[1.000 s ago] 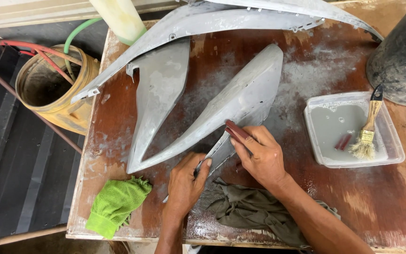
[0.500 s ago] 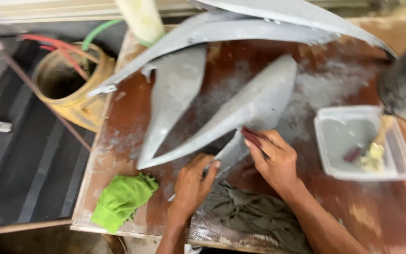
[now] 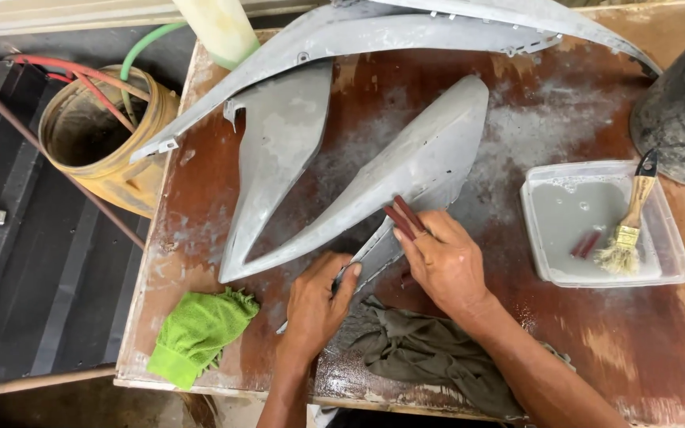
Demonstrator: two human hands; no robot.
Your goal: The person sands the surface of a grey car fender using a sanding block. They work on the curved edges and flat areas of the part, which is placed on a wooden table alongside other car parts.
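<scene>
Right hand (image 3: 445,265) slid sandpaper (image 3: 404,218) along grey panel (image 3: 406,178).

A single head-worn camera looks steeply down from close above a wooden table (image 3: 596,349), the wearer's forearms entering from the near edge, floor at left.

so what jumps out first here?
The long grey panels fanned across the wet brown table. At the near edge, the right hand presses a folded dark-red strip on one panel, and the left hand steadies its tip. A clear tub with a paintbrush sits right.
</scene>
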